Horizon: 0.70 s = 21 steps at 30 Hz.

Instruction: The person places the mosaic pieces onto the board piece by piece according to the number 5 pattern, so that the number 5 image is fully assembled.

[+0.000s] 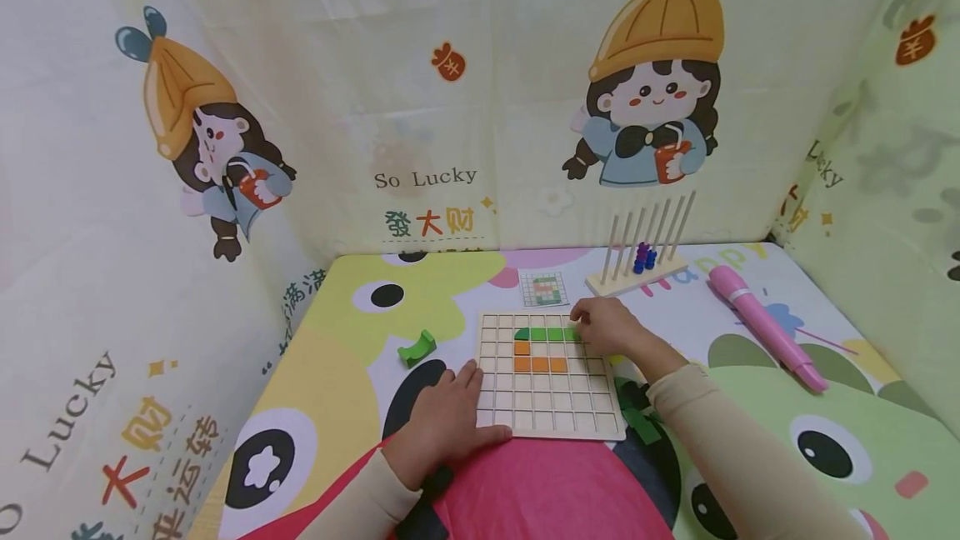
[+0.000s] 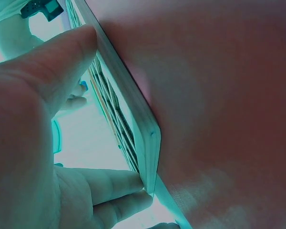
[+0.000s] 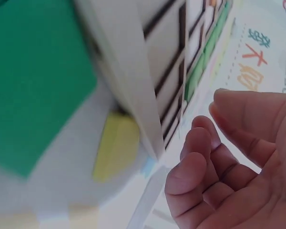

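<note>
A wooden grid board (image 1: 547, 400) lies flat at the middle of the table. On its upper part sit a row of green tiles (image 1: 547, 334) and several orange tiles (image 1: 539, 365). My left hand (image 1: 442, 419) rests at the board's near left corner, thumb along the front edge and fingers against the left side. In the left wrist view, the thumb and fingertips touch the board's rim (image 2: 148, 133). My right hand (image 1: 609, 327) hovers by the right end of the green row, fingers loosely bent. The right wrist view shows nothing between its thumb (image 3: 248, 107) and fingers.
A small pattern card (image 1: 544, 288) lies behind the board. Further right stands a wooden peg rack (image 1: 637, 275) with purple and blue pieces. A pink pen-shaped object (image 1: 765, 327) lies at the right. One green curved block (image 1: 417, 349) is left; dark green pieces (image 1: 641, 423) lie near the right forearm.
</note>
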### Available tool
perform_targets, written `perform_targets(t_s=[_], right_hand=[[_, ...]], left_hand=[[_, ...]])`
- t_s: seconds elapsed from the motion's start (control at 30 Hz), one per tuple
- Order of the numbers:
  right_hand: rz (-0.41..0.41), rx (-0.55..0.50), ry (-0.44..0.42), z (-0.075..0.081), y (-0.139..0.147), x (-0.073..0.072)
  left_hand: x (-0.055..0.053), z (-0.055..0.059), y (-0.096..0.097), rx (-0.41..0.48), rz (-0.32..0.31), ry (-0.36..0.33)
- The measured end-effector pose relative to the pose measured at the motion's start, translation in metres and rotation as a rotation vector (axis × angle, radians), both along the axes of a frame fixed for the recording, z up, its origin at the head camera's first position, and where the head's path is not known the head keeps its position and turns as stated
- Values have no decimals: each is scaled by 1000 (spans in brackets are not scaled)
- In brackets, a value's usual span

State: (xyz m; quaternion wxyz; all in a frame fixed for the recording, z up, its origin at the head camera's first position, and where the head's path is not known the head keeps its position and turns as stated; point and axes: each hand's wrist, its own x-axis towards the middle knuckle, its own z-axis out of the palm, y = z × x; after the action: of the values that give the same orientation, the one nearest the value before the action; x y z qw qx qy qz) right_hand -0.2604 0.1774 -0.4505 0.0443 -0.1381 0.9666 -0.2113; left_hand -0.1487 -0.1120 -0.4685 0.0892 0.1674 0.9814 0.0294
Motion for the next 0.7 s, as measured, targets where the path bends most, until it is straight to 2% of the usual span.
perform_targets(t_s=[0.23, 0.47, 0.7], right_hand=[[56, -13, 38, 6, 25, 15], [92, 14, -4, 3, 48, 30], [125, 34, -36, 0, 56, 35]], left_hand=[[1, 2, 0, -6, 1, 0], [1, 5, -1, -2, 6, 2], [3, 4, 0, 0, 1, 5]])
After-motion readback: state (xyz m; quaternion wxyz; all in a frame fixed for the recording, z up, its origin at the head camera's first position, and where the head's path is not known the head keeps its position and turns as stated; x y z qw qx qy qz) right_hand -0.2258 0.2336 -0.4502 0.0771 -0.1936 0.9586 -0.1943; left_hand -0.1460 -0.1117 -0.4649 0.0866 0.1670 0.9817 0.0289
